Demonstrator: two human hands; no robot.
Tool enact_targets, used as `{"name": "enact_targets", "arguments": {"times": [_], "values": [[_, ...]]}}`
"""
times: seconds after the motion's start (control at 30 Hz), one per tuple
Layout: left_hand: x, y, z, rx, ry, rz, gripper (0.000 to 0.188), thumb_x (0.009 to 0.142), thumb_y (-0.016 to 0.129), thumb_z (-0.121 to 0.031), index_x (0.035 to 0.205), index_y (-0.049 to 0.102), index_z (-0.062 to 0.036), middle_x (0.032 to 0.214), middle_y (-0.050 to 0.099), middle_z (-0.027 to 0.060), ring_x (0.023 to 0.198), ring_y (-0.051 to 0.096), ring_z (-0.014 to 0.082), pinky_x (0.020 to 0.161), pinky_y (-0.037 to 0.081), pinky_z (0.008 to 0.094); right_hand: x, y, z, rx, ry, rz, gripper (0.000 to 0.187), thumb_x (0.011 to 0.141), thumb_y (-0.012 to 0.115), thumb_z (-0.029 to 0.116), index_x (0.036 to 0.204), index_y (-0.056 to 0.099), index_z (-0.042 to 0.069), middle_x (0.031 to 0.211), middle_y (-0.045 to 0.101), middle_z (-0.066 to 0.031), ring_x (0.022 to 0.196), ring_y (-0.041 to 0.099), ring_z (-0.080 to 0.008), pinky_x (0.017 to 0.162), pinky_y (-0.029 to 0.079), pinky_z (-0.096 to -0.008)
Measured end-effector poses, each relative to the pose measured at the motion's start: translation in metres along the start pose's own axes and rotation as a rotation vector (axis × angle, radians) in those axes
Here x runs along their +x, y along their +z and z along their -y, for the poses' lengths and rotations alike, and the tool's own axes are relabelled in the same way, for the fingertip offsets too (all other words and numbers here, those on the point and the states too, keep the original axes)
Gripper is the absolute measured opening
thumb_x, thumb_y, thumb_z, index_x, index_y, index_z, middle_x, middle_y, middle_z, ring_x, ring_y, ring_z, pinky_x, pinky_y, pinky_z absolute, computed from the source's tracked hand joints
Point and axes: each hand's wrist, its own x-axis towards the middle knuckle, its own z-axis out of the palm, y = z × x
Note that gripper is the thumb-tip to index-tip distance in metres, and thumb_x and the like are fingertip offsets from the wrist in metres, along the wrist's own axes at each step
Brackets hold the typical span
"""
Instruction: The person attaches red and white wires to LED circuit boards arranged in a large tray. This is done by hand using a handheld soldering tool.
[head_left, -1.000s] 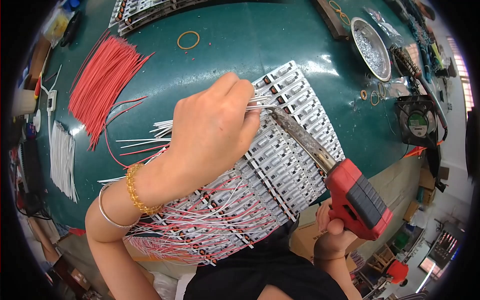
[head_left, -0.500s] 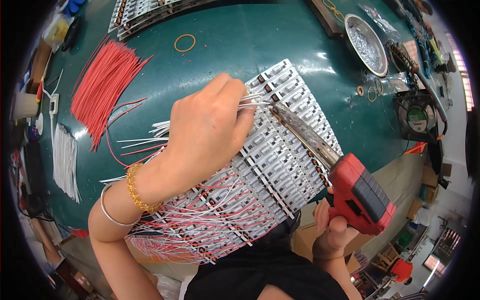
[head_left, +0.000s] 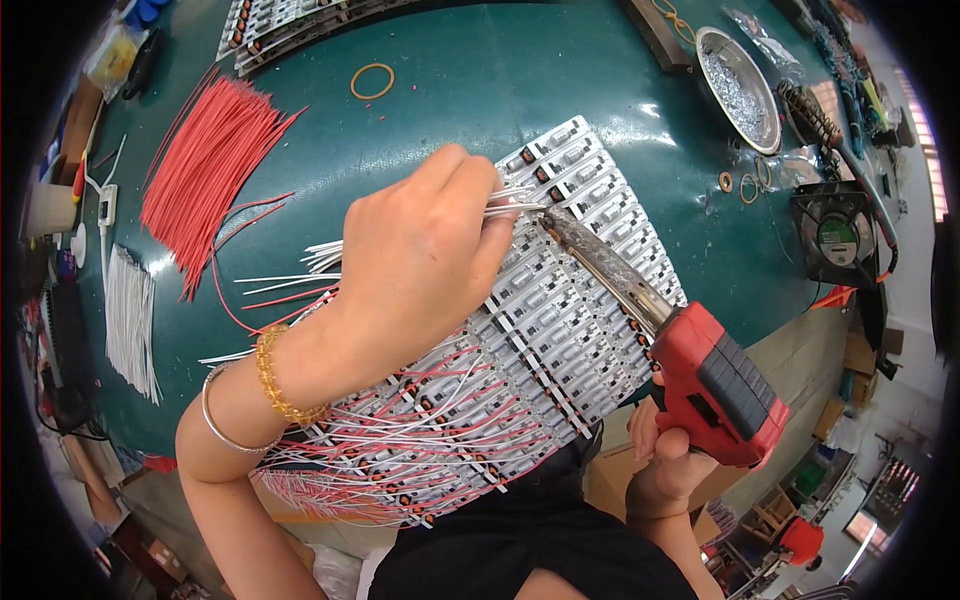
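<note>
My left hand [head_left: 415, 255] is closed on a bundle of white wires [head_left: 512, 207], pinched between thumb and fingers over a panel of small circuit boards [head_left: 560, 345]. Their ends point right, toward the tip of a red and black soldering gun [head_left: 722, 385]. Whether tip and wires touch is too small to tell. My right hand [head_left: 665, 455] grips the gun by its handle, low at the panel's right side. Red and white wires [head_left: 430, 430] trail across the panel's near part. Loose white wire ends [head_left: 322, 258] stick out behind my left wrist.
On the green table [head_left: 480, 80] lie a red wire bundle [head_left: 212, 180] and a white wire bundle [head_left: 131, 320] at left. More board panels [head_left: 290, 30] are stacked at the back. A metal dish [head_left: 738, 90], a black fan [head_left: 835, 235] and rubber bands [head_left: 372, 81] lie farther off.
Very little differs. The soldering gun's body has shifted slightly up and left, while its tip stays by the wire ends. My left hand keeps its pinch.
</note>
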Motion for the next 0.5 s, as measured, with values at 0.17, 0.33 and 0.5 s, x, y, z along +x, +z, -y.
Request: {"name": "enact_targets", "arguments": {"times": [0.17,0.33,0.5], "values": [[0.000,0.001,0.001,0.004,0.001,-0.004,0.014,0.080,0.070,-0.008,0.079,0.058,-0.0004,0.075,0.057,0.0115,0.060,0.059,0.0275,0.053,0.044,0.0366,-0.002,0.001,0.001,0.090,0.017,-0.058,0.088,0.070,0.073,0.060,0.119,0.051,-0.010,0.049,0.044,0.0026,0.037,0.043,-0.0098,0.042,0.034,-0.0245],[0.000,0.000,0.000,0.010,0.009,0.000,0.014,0.080,0.070,-0.008,0.079,0.058,-0.0003,0.075,0.057,0.0118,0.060,0.058,0.0277,0.053,0.044,0.0368,-0.005,-0.004,-0.005,0.002,-0.040,-0.024,0.090,0.070,0.072,0.061,0.120,0.050,-0.010,0.048,0.044,0.0029,0.038,0.043,-0.0098,0.044,0.035,-0.0246],[0.000,0.001,0.000,0.011,0.016,-0.011,0.013,0.080,0.069,-0.007,0.079,0.058,-0.0001,0.075,0.057,0.0118,0.060,0.058,0.0280,0.053,0.044,0.0367,-0.001,0.011,0.016,0.294,0.032,-0.090,0.090,0.074,0.069,0.062,0.122,0.047,-0.011,0.048,0.043,0.0023,0.039,0.043,-0.0094,0.044,0.035,-0.0246]]}}
